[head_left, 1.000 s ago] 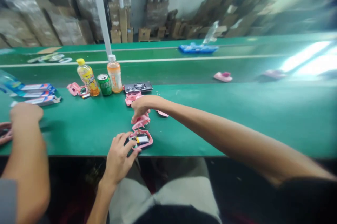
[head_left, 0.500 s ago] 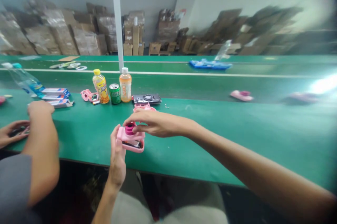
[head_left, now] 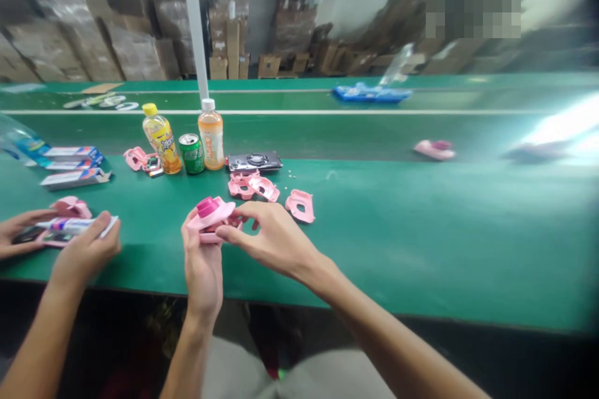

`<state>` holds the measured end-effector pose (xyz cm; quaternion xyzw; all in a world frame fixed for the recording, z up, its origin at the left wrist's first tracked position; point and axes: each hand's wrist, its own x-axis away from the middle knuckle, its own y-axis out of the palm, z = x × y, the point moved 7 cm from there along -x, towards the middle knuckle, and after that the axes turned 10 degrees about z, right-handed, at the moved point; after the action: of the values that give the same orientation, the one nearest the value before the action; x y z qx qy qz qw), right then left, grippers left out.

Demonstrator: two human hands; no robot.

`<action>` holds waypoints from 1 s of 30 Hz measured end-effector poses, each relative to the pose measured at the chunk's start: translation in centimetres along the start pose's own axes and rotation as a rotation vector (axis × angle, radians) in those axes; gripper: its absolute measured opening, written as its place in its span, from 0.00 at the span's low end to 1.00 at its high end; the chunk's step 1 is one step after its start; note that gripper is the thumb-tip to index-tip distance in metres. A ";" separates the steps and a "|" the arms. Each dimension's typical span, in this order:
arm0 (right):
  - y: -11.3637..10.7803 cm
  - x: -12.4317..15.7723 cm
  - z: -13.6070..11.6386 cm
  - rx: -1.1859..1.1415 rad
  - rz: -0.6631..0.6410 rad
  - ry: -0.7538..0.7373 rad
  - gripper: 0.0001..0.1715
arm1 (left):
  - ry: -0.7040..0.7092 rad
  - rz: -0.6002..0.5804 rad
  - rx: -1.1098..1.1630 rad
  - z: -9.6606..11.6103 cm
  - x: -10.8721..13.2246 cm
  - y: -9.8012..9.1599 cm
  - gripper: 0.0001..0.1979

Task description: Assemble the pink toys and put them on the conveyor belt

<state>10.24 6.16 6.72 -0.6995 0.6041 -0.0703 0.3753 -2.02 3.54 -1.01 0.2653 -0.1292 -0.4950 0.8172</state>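
Along a green workbench (head_left: pixel 421 243), a pink plastic toy camera body (head_left: pixel 210 219) is held at centre frame, cupped from beneath by a left hand (head_left: pixel 202 255), its fingers curled up around the shell. The body is steadied from the side by a right hand (head_left: pixel 274 240), narrowly closed, with its fingertips (head_left: pixel 223 232) set against the pink edge. Loose pink plastic shells (head_left: pixel 250 187) are left lying just beyond. A co-worker's hands (head_left: pixel 84 248) are seen apart at lower left.
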 end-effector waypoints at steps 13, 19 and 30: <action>2.1 0.8 3.1 -0.180 0.253 -0.130 0.14 | -0.038 0.182 -0.036 -2.8 -1.0 0.2 0.16; 1.8 0.9 4.4 -0.214 0.255 -0.146 0.11 | -0.100 0.251 0.037 -3.6 -1.4 1.1 0.18; -0.1 2.8 4.8 0.003 0.233 -0.273 0.15 | -0.065 0.204 0.055 -4.5 0.0 3.0 0.19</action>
<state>13.64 5.78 2.43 -0.6273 0.6243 0.0685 0.4606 2.34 5.99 -3.07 0.2569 -0.1958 -0.4137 0.8512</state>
